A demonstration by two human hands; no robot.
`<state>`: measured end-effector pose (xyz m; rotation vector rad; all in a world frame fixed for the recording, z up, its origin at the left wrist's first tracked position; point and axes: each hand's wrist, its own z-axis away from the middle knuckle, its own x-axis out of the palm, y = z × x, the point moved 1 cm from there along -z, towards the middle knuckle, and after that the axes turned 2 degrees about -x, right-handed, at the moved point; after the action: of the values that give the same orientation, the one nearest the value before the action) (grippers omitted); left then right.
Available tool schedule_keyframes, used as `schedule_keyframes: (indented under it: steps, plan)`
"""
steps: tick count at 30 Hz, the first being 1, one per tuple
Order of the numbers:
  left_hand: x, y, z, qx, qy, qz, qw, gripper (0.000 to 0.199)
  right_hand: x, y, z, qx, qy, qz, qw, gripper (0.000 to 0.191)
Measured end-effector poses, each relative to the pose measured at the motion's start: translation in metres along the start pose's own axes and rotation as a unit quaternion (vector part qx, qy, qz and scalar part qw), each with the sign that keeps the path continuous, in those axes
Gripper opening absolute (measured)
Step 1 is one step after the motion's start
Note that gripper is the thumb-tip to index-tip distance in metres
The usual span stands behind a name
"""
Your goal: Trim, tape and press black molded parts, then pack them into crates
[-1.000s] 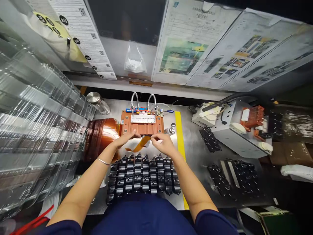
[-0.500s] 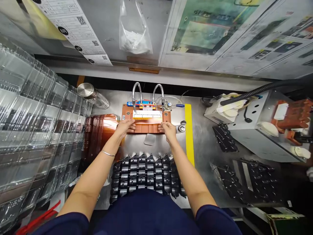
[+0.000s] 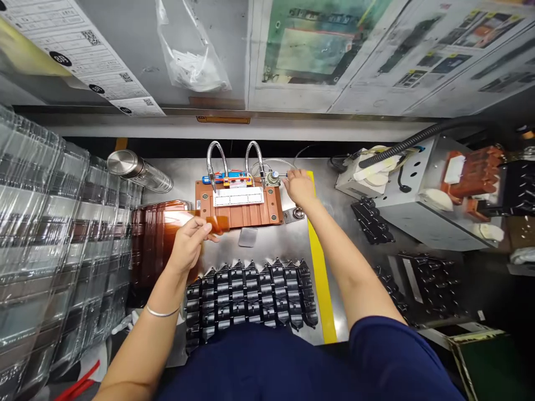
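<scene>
My left hand [image 3: 190, 242] pinches a thin amber film strip [image 3: 218, 224] at the front left corner of the brown fixture block [image 3: 238, 217]. On that block lies a white perforated plate [image 3: 238, 196], with two bent metal gooseneck tubes [image 3: 254, 151] arching over it. My right hand [image 3: 298, 186] is closed over the handle end of a small lever beside the round valve knob [image 3: 273, 177] at the fixture's right. The handle itself is hidden under my fingers.
Ribbed black plastic parts [image 3: 251, 292] lie in a row before me. Stacked clear trays [image 3: 54, 239] and amber sheets [image 3: 156, 239] fill the left, near a steel-capped bottle [image 3: 140, 170]. Yellow tape [image 3: 321, 278] runs along the right; beyond it stands a grey machine [image 3: 434, 209].
My left hand has drawn back from the plate toward the lower left, with the amber film in it. My right hand has left the fixture's front edge and moved up to the lever.
</scene>
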<state>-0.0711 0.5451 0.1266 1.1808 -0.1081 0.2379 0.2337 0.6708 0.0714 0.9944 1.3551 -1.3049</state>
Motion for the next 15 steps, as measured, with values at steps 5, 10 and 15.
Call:
schedule_keyframes:
  steps: [5,10,15]
  plan:
    - [-0.002,0.006,0.024,0.005,0.014,0.003,1.000,0.032,0.010,-0.008,-0.020,0.050,-0.079,0.072,0.993,0.037]
    - [0.002,0.005,0.035,-0.014,0.007,0.036,0.999,0.034,0.009,-0.014,-0.010,0.089,-0.040,0.010,0.995,0.037]
    - [0.007,0.008,0.041,-0.011,-0.026,0.078,0.997,0.031,0.006,-0.049,0.046,0.032,0.034,-0.275,0.960,0.040]
